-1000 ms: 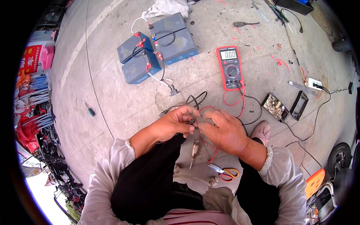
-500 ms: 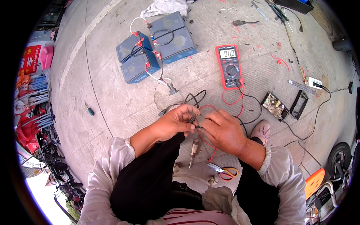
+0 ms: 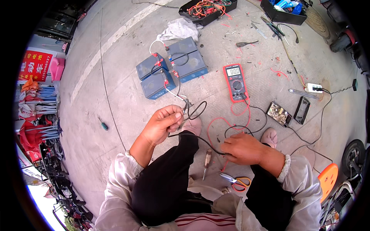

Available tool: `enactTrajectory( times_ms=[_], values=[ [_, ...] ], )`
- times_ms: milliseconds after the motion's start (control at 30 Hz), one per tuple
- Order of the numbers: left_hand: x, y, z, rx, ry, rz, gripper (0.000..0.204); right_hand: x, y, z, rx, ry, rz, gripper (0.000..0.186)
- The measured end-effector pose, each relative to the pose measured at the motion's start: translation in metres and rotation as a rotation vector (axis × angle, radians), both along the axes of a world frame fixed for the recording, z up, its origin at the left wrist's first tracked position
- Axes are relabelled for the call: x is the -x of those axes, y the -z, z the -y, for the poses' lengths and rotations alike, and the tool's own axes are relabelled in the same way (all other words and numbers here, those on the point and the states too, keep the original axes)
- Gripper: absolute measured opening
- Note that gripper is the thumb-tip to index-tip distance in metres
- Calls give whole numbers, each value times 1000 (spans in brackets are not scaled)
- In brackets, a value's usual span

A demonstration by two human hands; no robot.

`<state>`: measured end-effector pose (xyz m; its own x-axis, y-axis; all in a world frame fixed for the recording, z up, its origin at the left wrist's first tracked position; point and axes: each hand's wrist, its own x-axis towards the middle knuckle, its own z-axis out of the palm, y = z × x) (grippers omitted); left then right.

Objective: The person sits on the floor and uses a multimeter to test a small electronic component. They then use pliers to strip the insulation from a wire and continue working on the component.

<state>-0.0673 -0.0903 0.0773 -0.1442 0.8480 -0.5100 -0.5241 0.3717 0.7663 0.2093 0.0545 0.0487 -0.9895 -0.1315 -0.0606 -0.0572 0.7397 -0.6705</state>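
The person's left hand (image 3: 165,122) and right hand (image 3: 243,149) are apart, with a black cable (image 3: 206,142) running between them across the near side of the left knee. The left hand is closed, thumb against the bent fingers, pinching part of the cable; the exact spot is hidden by the fingers. The right hand lies palm down, lower than the left, its fingers curled over the cable's other stretch; how the fingertips meet under it cannot be told. A dark loop (image 3: 204,108) stands just to the right of the left fingertips, and a plug (image 3: 187,103) lies just beyond them.

Beyond the left hand are four batteries (image 3: 156,85), joined by short wires. The multimeter (image 3: 231,85) lies beyond the right hand, its red lead (image 3: 210,126) curving down between the hands and its black lead (image 3: 266,118) looping beyond the right one. To the right of the right hand, farther out, are a circuit board (image 3: 279,114) in its case and, just beside it, a case shell (image 3: 301,110).

A screwdriver (image 3: 207,161) lies between the hands, toward the body, and scissors (image 3: 238,182) lie on the near side of the right hand. A green-handled screwdriver (image 3: 103,125) lies well to the left of the left hand.
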Motion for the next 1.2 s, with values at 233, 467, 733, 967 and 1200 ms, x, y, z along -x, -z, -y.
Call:
enactTrajectory(
  times_ms=[233, 467, 733, 967, 1200],
  values=[
    [-23, -137, 27, -162, 160, 23, 12, -19, -144, 20, 60, 77, 106, 23],
    [-87, -222, 69, -252, 355, 21, 14, -21, -257, 91, 28, 523, -496, 21],
    [-138, -188, 114, -108, 484, 116, 15, -67, -227, 141, -375, 371, -555, 11],
    [-157, -171, 109, -179, 442, -409, 16, -63, -193, 147, 45, 625, -334, 12],
    [-150, -175, 86, -121, 272, -344, 16, -51, -192, 118, 1087, 892, 87, 33]
  ],
)
